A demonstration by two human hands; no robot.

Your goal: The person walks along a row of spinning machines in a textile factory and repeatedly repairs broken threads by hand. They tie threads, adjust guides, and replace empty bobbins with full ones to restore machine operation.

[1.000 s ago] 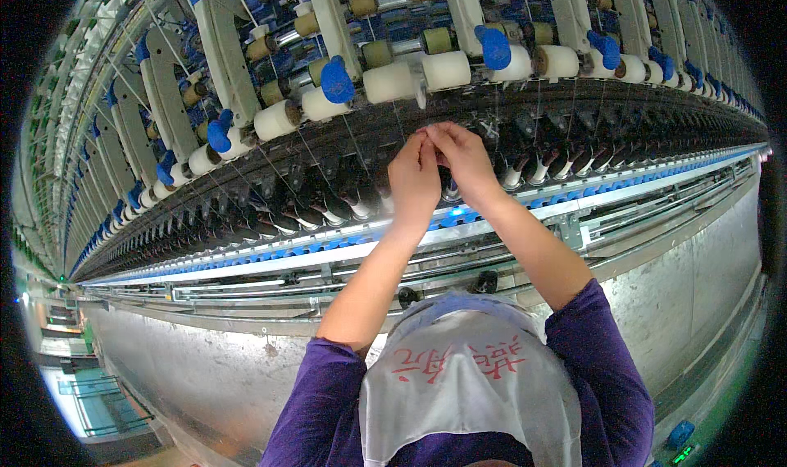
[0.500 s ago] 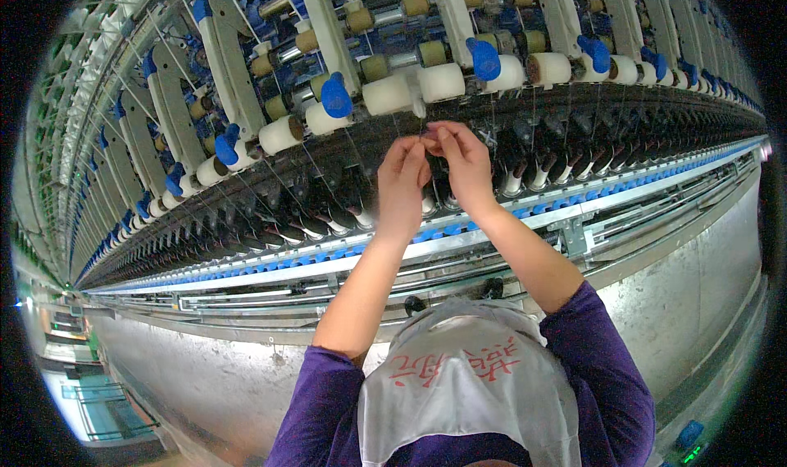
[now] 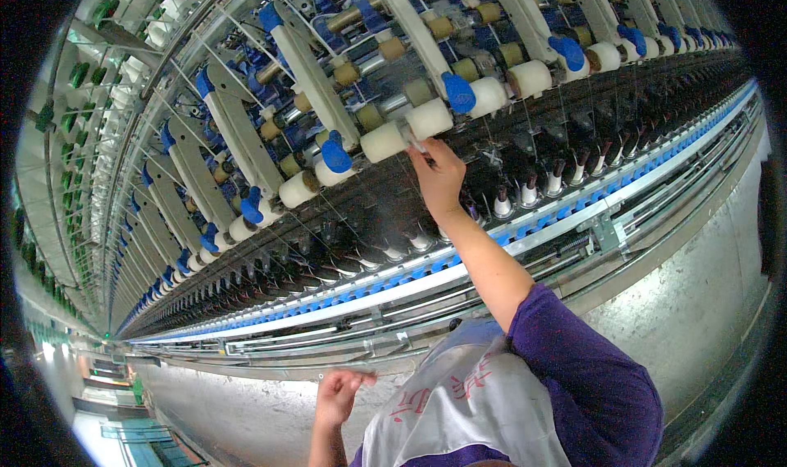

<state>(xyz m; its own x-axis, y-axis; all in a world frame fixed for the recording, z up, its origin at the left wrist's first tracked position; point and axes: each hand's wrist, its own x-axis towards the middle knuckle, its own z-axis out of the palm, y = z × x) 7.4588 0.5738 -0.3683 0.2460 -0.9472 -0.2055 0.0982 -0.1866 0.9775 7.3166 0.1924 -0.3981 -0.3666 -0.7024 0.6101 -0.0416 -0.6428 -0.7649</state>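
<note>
My right hand (image 3: 439, 180) reaches up to the row of white rollers on a long spinning machine. Its thumb and fingers pinch together at the gap between a left white roller (image 3: 384, 142) and a right white roller (image 3: 429, 119). A small pale piece shows at the fingertips, too small to name. Low down, before the machine's metal front panel (image 3: 254, 401), my left hand (image 3: 338, 395) is held with its fingers curled and thumb and forefinger close together. Whatever it may hold cannot be made out.
Below the rollers runs a row of bobbins (image 3: 529, 190) on spindles, with a blue strip (image 3: 525, 241) and metal rail along them. Grey arms with blue end caps (image 3: 459, 92) jut out over the rollers. Fine threads run down to the bobbins.
Both hands were together below the rollers. My left hand has dropped to the machine's lower front, while my right has risen to the roller gap. The view has shifted and tilted.
</note>
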